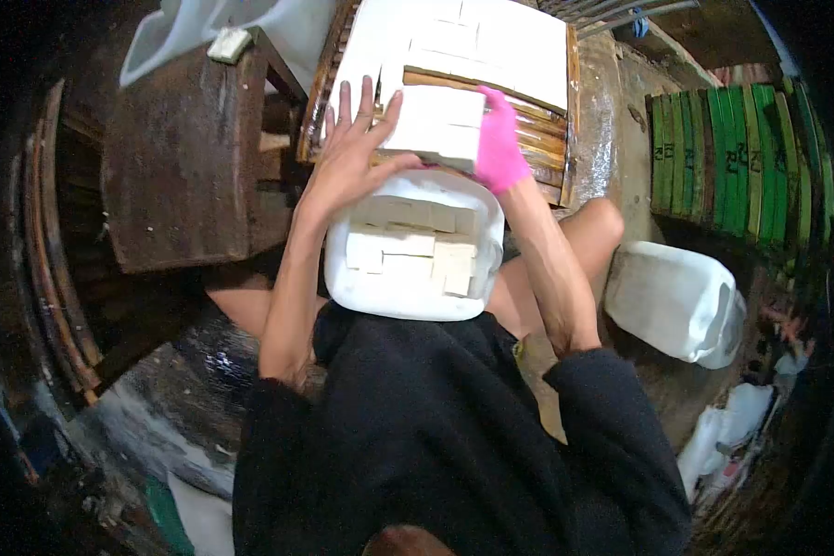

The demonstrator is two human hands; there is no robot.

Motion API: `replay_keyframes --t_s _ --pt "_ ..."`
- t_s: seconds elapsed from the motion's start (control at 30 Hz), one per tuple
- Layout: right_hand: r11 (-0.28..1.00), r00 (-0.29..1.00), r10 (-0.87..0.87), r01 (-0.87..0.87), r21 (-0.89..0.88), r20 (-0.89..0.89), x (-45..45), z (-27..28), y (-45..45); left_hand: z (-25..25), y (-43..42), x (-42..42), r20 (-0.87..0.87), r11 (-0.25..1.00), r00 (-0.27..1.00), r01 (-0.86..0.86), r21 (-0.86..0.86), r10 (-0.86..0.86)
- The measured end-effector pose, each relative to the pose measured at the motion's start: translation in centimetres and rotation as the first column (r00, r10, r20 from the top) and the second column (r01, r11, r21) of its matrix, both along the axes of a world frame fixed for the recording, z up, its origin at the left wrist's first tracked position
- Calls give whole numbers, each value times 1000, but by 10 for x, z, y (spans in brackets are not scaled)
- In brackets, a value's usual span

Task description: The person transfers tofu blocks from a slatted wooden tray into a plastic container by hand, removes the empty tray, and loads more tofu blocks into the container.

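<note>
A group of white tofu blocks (pixel 435 120) lies at the near edge of a slatted wooden tray (pixel 539 139). At its left side is my bare left hand (pixel 354 153), fingers spread and thumb stretched along the front. My right hand (pixel 500 148), in a pink glove, grips the right side of the same blocks, its fingertips bent at the far corner. Below both hands, a cut-open white plastic jug (pixel 417 304) stands between my legs, with several white blocks (pixel 408 243) inside. What my left palm touches is partly hidden.
More white slabs (pixel 510 56) cover the tray's far part. A dark wooden bench (pixel 176 167) stands left, with a small white piece (pixel 229 44) on it. On the right are another white jug (pixel 667 296) and a row of green boards (pixel 727 162).
</note>
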State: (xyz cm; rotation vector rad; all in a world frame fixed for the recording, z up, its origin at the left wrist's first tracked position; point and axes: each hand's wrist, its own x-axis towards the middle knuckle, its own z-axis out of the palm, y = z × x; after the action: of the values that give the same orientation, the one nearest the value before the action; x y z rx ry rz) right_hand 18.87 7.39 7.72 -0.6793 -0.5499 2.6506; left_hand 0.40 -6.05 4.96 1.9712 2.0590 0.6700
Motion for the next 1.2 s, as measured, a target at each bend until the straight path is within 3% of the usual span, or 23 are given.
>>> replay_keyframes --t_s 0.03,0.07,0.17,0.23,0.27,0.37,0.43,0.5,0.57,0.6,0.73,0.83,0.93,1.07,1.1,1.2 --pt "998 986 -31 22 -57 -165 10 1 -3 20 -15 15 97 998 995 19 53 -24" --pt "976 903 5 -99 -196 -429 19 14 -13 32 -32 23 148 998 989 -16 68 5" --pt "963 940 200 -240 -119 -277 52 33 -29 35 -59 31 247 981 957 -175 78 151" --pt "909 939 287 -329 -257 -188 70 29 -29 11 -80 29 259 937 905 -350 0 338" --pt "871 901 422 -434 -230 -99 73 26 -30 -1 -88 31 264 928 894 -371 -18 363" --pt "699 674 698 -715 -25 242 57 27 -44 -25 -90 35 338 914 855 -402 -49 394" --pt "482 471 771 -872 89 429 43 0 -60 -30 -88 33 398 902 822 -431 -34 408" --pt "375 346 808 -926 37 476 22 -20 -84 -32 -85 33 397 897 818 -441 -33 417" --pt "278 171 904 -931 -236 392 30 -91 -94 -35 -84 34 416 896 808 -443 -36 417" --pt "286 220 871 -954 -90 440 28 -92 -98 -37 -83 33 424 895 804 -445 -38 418" --pt "229 111 958 -849 -476 264 24 -81 -79 -35 -81 34 368 888 817 -455 -62 444" --pt "357 87 854 -814 -457 513 29 -81 -79 -43 -81 34 402 884 808 -468 -8 431" --pt "386 -40 550 -874 -297 834 35 -86 -85 -42 -84 35 348 878 824 -479 9 446" --pt "111 -209 94 -969 -219 973 34 -89 -91 -39 -85 36 305 874 833 -486 3 462" --pt "-50 -217 -2 -975 -216 976 36 -92 -92 -40 -86 36 317 874 830 -487 7 460" --pt "-122 -124 -97 -983 -135 988 45 -110 -96 -41 -86 36 341 869 822 -494 25 457"
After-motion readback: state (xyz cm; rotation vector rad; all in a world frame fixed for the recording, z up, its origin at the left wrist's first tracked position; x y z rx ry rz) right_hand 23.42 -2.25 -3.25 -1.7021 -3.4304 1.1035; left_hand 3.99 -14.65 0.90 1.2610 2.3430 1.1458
